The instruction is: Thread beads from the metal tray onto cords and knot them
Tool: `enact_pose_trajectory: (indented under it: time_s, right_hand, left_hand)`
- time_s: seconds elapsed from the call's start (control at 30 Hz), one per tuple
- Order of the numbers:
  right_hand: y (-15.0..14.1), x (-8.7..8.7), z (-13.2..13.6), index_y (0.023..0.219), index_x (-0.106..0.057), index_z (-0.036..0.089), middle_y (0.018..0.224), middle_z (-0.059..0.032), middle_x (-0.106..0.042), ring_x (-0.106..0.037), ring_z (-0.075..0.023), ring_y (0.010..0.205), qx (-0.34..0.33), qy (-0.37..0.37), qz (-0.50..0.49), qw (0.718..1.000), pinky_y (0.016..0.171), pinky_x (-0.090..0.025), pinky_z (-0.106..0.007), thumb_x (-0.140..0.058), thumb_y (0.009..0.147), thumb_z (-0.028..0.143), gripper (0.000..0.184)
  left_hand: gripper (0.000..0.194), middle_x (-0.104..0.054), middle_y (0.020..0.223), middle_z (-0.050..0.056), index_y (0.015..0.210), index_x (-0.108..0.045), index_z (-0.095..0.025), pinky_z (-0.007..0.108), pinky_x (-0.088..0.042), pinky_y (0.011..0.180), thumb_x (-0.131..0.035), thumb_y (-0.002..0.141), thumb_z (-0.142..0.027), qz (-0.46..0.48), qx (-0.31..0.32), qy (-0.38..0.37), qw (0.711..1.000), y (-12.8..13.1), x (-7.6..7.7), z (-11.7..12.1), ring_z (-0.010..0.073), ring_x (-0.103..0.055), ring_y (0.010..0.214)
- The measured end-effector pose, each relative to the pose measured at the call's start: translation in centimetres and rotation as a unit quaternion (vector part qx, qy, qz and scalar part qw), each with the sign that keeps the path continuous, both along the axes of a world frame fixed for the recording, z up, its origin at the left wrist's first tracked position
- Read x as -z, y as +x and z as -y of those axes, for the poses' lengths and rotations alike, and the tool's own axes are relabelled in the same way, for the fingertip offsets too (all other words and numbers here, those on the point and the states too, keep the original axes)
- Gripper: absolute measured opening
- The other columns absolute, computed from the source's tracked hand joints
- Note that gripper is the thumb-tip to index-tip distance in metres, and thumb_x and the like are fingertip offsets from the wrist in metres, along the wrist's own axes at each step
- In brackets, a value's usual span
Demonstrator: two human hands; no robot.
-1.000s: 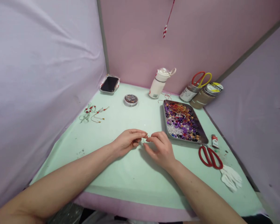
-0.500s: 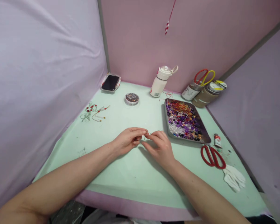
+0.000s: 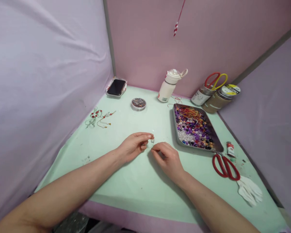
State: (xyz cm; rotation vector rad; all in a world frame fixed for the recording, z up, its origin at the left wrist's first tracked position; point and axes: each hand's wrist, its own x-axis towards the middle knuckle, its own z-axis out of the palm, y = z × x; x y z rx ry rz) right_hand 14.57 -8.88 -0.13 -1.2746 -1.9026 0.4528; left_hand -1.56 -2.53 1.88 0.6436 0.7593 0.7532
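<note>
Over the middle of the green tabletop, my left hand [image 3: 134, 147] pinches a thin dark thread [image 3: 152, 142] between thumb and forefinger. A short loop of this thread hangs below the left fingertips. Thumb and forefinger of my right hand [image 3: 168, 160] are pressed together at the loop's lower end, just down and right of the left fingertips. The thread's full length and its ends are too fine to make out. Right of my hands stands a metal tray [image 3: 220, 150] of mixed beads [image 3: 191, 129] and orange cord [image 3: 188, 115].
Beaded strings [image 3: 98, 117] lie at the left. Behind are a phone [image 3: 117, 87] in a dish, a round container [image 3: 138, 104] and a white bottle [image 3: 167, 89]. Jars [image 3: 217, 102] stand back right; red-handled scissors [image 3: 225, 166], a small bottle [image 3: 230, 149] and a white glove [image 3: 249, 191] lie right.
My right hand has moved slightly down from the left fingertips, and its thumb and forefinger have closed together. The thread loop between the hands now shows more. The view has shifted a little.
</note>
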Motion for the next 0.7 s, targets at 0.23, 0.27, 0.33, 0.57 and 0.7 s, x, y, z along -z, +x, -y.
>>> enact_pose_trajectory:
  time_s: [0.23, 0.27, 0.33, 0.57, 0.7]
  right_hand:
    - [-0.13, 0.42, 0.52, 0.102, -0.046, 0.024, 0.072, 0.0036, -0.066, -0.052, -0.0120, 0.056, -0.009, -0.103, -0.084, 0.991, 0.054, -0.041, -0.024, -0.057, 0.085, 0.019, 0.021]
    - [-0.10, 0.34, 0.53, 0.099, -0.046, 0.024, 0.072, 0.0033, -0.066, -0.053, -0.0120, 0.057, -0.014, -0.104, -0.085, 0.991, 0.054, -0.041, -0.024, -0.057, 0.085, 0.019, 0.019]
    - [-0.03, 0.09, 0.50, 0.091, -0.050, 0.023, 0.074, 0.0017, -0.064, -0.054, -0.0124, 0.060, -0.028, -0.090, -0.068, 0.993, 0.056, -0.042, -0.024, -0.055, 0.086, 0.019, 0.009]
    - [0.09, -0.48, 0.31, 0.084, -0.061, 0.022, 0.075, -0.0017, -0.064, -0.059, -0.0156, 0.070, -0.094, -0.043, -0.017, 0.995, 0.066, -0.048, -0.028, -0.053, 0.087, 0.013, 0.012]
    - [0.10, -0.51, 0.27, 0.084, -0.063, 0.022, 0.077, -0.0020, -0.066, -0.060, -0.0157, 0.072, -0.090, -0.061, -0.034, 0.993, 0.067, -0.049, -0.029, -0.053, 0.086, 0.012, 0.014]
  left_hand:
    - [0.013, -0.063, 0.088, 0.007, 0.078, -0.072, -0.011, 0.018, -0.031, 0.050, -0.075, 0.069, -0.019, 0.008, -0.002, -0.006, 1.000, -0.03, -0.08, -0.10, 0.0057, -0.044, 0.064]
    - [0.013, -0.063, 0.089, 0.007, 0.078, -0.072, -0.011, 0.018, -0.031, 0.050, -0.075, 0.069, -0.019, 0.008, 0.002, -0.006, 1.000, -0.03, -0.09, -0.08, 0.0059, -0.044, 0.064]
    - [0.013, -0.064, 0.091, 0.008, 0.079, -0.073, -0.011, 0.019, -0.031, 0.049, -0.074, 0.069, -0.020, 0.006, 0.009, -0.006, 1.000, -0.03, -0.03, -0.07, 0.0064, -0.045, 0.065]
    - [0.014, -0.063, 0.090, 0.007, 0.078, -0.072, -0.011, 0.019, -0.029, 0.049, -0.075, 0.069, -0.021, 0.019, 0.026, -0.011, 0.999, -0.10, 0.36, -0.06, 0.0061, -0.044, 0.064]
    - [0.011, -0.061, 0.083, 0.005, 0.076, -0.071, -0.011, 0.019, -0.028, 0.048, -0.075, 0.069, -0.019, 0.037, 0.040, -0.031, 0.998, -0.11, 0.06, 0.07, 0.0058, -0.043, 0.063]
